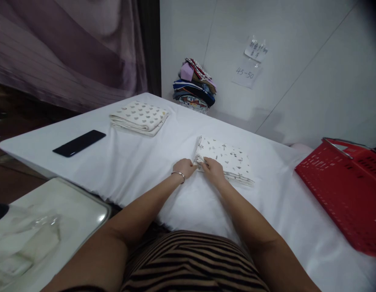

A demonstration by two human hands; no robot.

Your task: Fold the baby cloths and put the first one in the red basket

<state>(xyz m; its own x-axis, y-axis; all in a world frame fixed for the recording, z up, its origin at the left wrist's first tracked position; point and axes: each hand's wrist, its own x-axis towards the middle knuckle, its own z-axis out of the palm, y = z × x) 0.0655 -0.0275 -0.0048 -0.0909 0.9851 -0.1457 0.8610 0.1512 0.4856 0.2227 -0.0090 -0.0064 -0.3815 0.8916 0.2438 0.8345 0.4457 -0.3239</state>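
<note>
So I had the near left corner of a folded printed cloth [229, 156] pinched between the fingers of my left hand [184, 167] and right hand [214, 172], probably because that edge was bunched and one hand wouldn't have steadied it. The cloth lay on the white-covered table [130, 162] right in front of me, for easy reach I guess. Another folded cloth [139, 115] sat off left near a black phone [80, 143], likely for elbow room; a red basket [342, 194] stood far right.
</note>
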